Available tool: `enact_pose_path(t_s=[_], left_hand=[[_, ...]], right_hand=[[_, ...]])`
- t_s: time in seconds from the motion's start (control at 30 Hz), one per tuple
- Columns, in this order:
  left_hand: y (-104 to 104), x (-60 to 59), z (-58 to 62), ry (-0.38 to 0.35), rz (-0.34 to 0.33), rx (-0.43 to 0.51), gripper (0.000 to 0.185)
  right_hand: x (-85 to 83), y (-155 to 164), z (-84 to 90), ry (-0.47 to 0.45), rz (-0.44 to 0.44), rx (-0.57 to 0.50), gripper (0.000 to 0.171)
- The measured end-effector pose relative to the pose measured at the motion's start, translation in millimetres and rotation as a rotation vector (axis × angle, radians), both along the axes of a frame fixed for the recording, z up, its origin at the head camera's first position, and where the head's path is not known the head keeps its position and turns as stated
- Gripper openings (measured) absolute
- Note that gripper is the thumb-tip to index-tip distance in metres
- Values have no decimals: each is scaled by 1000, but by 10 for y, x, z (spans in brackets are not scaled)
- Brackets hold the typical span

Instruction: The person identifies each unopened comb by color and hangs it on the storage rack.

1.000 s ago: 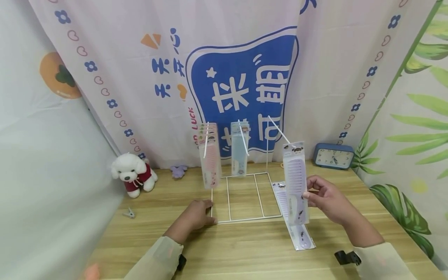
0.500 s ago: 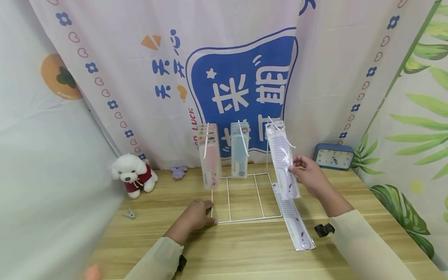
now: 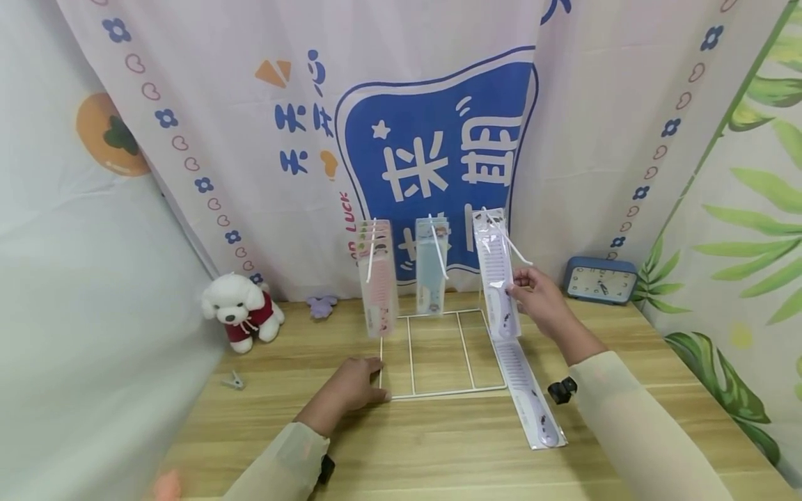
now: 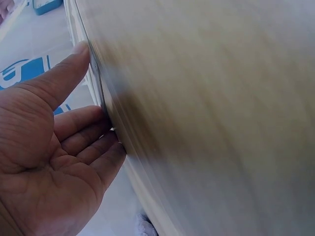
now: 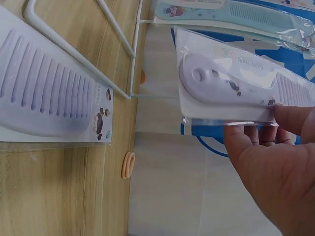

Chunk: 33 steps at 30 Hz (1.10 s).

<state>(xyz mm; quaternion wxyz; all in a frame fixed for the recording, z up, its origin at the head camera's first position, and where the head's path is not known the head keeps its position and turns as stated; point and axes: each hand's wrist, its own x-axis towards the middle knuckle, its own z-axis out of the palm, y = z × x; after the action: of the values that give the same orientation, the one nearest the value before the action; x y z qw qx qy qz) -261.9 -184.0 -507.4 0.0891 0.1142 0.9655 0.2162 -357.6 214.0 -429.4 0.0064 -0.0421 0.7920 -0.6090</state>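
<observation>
A white wire rack (image 3: pixel 438 393) stands on the wooden table with three hooks. Pink comb packs (image 3: pixel 377 285) hang on the left hook and blue comb packs (image 3: pixel 431 278) on the middle one. My right hand (image 3: pixel 523 291) pinches a purple comb pack (image 3: pixel 497 275) at its lower edge and holds it upright at the right hook (image 3: pixel 509 242); the right wrist view shows the thumb on the pack (image 5: pixel 231 88). A second purple comb pack (image 3: pixel 531 400) lies flat on the table. My left hand (image 3: pixel 358 381) rests with straight fingers (image 4: pixel 81 135) against the rack's front left corner.
A white plush dog (image 3: pixel 241 311) sits at the left, with a small clip (image 3: pixel 233 380) in front of it and a purple hair clip (image 3: pixel 321 306) near the curtain. A blue clock (image 3: pixel 598 280) stands at the back right. Printed curtains close the back and sides.
My right hand has carried the purple comb pack up and to the left, from low beside the rack to the right hook. The left hand has stayed in place.
</observation>
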Motion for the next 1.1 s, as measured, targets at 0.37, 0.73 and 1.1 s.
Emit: enact_pose_path(t_s=[0.37,0.73,1.1], left_hand=[[18,8,-8,-8,4,7,71],[0,-8,-16,-1,6,12,69],[2,-21,-32,11,2,-13,69]], right_hand=[[-214,-65,-51,-26,30,12,31],[-447,-175,-121,82,-19,177,26],[-488,-223,-167,68,-34,168,31]])
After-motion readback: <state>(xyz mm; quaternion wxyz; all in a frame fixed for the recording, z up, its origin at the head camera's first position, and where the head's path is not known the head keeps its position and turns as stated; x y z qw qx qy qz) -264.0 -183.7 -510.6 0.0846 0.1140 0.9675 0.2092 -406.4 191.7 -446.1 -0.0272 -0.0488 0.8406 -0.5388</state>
